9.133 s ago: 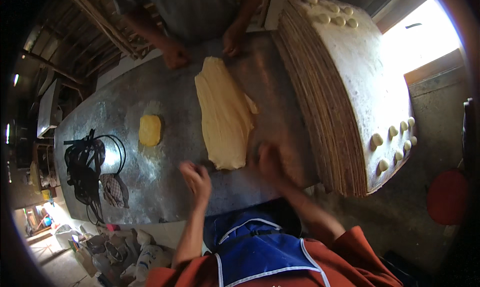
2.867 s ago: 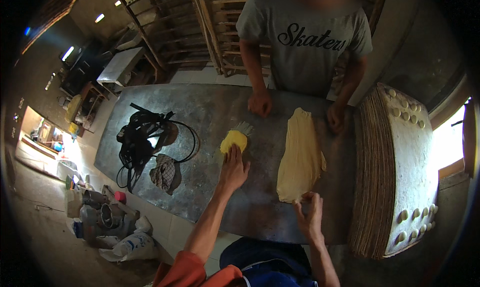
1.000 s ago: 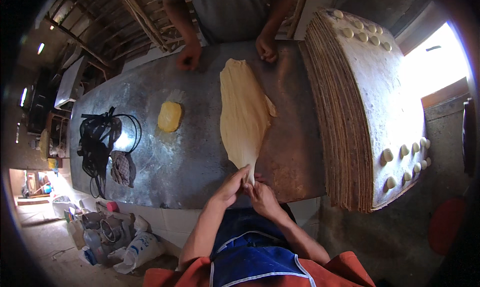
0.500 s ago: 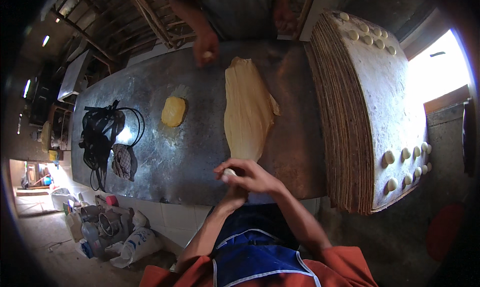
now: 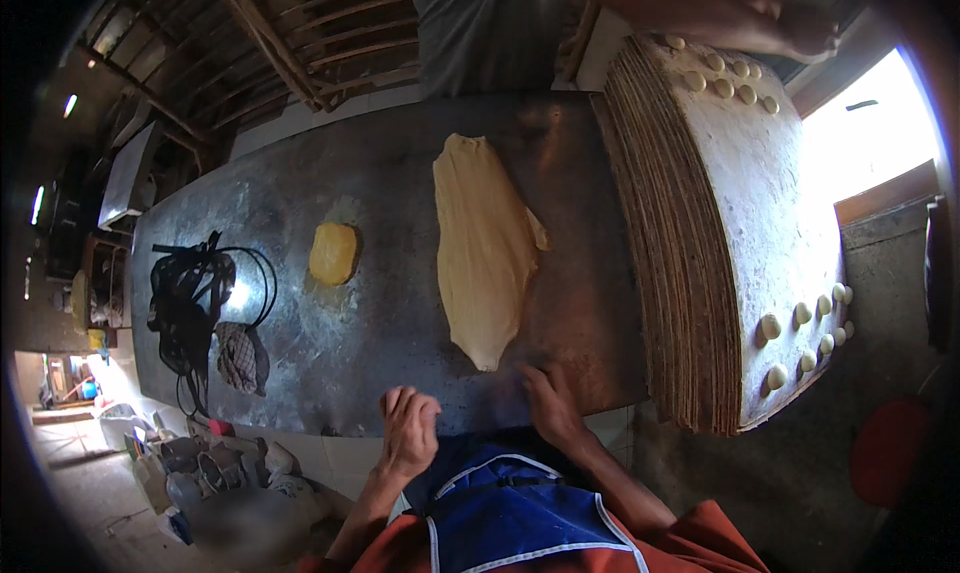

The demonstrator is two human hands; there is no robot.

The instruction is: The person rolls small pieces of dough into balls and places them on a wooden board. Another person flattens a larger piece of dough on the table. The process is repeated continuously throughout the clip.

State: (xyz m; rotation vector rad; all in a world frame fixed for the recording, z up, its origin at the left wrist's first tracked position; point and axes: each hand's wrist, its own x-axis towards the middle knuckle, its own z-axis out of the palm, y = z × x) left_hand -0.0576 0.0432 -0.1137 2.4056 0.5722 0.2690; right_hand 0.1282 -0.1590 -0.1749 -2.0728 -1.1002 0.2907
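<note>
My left hand (image 5: 408,431) is curled at the table's front edge, and whatever it may hold is hidden. My right hand (image 5: 550,408), partly blurred, has its fingers apart just below the long, stretched sheet of pale dough (image 5: 480,243) on the metal table (image 5: 270,353). Left of that sheet sit a yellow lump (image 5: 332,254), resembling butter or fat, and a black tangle of straps and cords (image 5: 185,288) with a checked cloth (image 5: 238,358).
A tall stack of boards (image 5: 760,213) at the right carries several small dough balls (image 5: 770,326). A co-worker (image 5: 490,33) stands opposite, an arm stretched above the boards, the hand (image 5: 805,33) near their far end. Containers and sacks (image 5: 200,473) crowd the floor at lower left.
My hands have separated and drawn back from the dough sheet's near end; the small pale piece between them is no longer visible. The co-worker's arm has swung rightward over the boards.
</note>
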